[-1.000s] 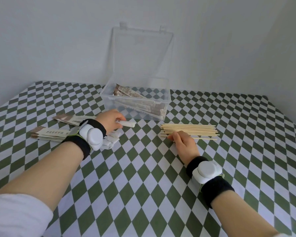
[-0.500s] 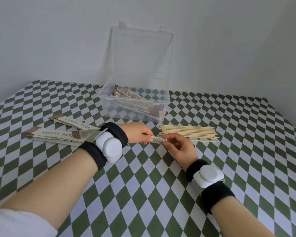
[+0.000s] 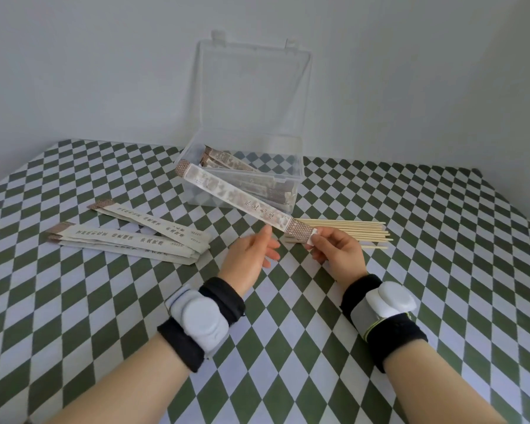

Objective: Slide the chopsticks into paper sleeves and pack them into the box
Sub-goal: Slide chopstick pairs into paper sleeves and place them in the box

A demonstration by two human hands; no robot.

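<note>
black wristbands (image 3: 383, 324) with white pods sit on both forearms at the near edge of the view, above a green-and-white checked tablecloth (image 3: 288, 347). the right hand (image 3: 337, 250) pinches the near, brown-patterned end of one paper sleeve (image 3: 239, 198) between thumb and fingertips; the remaining fingers are curled in. the left hand (image 3: 251, 255) is held just beside that sleeve, fingers loosely spread and slightly bent, index fingertip at or just under the sleeve's lower edge; actual contact cannot be told. the held sleeve is raised off the cloth and slants up and away to the left, its far end in front of the near left corner of the box. left of the hands, a loose stack of spare sleeves (image 3: 135, 240) lies flat on the cloth, printed sides up. right of the hands, a bundle of bare chopsticks (image 3: 358, 232) lies flat, running left to right, partly hidden by the right hand. further back stands a clear plastic box (image 3: 288, 182), with several filled sleeves lying aslant inside. its lid (image 3: 254, 90) stands upright against the pale wall (image 3: 104, 71).
</note>
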